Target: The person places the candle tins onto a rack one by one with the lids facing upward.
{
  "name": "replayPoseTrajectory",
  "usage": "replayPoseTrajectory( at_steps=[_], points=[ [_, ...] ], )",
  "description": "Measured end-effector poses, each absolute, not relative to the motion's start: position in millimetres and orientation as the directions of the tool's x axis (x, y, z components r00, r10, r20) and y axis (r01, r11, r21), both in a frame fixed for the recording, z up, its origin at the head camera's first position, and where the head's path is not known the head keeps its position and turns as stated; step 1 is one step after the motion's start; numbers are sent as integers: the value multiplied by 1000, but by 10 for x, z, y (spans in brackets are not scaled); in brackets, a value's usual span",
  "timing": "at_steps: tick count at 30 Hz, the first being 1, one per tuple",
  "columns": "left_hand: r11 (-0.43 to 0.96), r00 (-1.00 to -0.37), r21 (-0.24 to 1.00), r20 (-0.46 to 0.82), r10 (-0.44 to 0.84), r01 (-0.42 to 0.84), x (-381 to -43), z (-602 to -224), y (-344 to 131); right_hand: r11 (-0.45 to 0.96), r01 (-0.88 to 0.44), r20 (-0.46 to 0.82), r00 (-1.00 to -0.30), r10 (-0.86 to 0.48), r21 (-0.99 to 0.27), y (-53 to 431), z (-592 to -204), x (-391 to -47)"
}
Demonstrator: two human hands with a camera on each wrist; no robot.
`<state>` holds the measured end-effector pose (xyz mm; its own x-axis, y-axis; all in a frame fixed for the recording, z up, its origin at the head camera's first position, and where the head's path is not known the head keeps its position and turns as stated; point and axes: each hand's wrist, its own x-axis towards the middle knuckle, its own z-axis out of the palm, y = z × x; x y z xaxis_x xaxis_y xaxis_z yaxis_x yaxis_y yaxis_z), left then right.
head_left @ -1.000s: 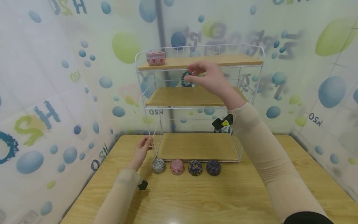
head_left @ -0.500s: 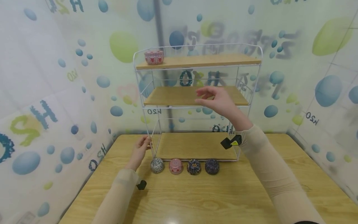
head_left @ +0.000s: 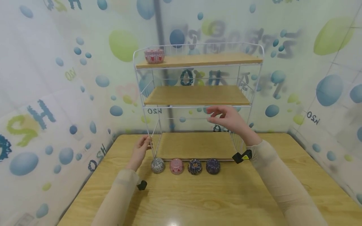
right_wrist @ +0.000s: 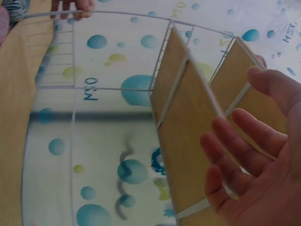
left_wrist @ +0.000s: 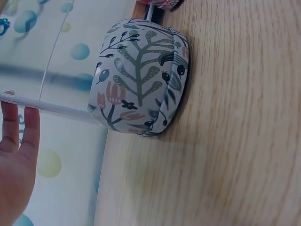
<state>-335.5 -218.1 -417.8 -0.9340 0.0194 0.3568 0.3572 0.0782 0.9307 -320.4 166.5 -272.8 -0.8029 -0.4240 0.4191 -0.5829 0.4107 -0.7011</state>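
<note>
Head view shows "O" and "H" behind the rack.

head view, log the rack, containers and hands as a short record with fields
Rack: white wire, three wooden levels
Top shelf: upper pink container, left end
Table: in a row, left to right: white-gray container, lower pink container, dark multicolored container, dark purple container
Left hand: grips the rack's left side
Right hand: raised in front of the rack, holding nothing
</note>
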Motion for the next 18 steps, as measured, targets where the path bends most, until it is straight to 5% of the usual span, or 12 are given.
replayPoseTrajectory(
  at_steps=[18],
  points=[
    [75, -930, 927, 368, 24, 368, -3505, -4349, -2265, 382, -561, 352, -796, -492, -735, 1860, -3386, -3304]
  ],
)
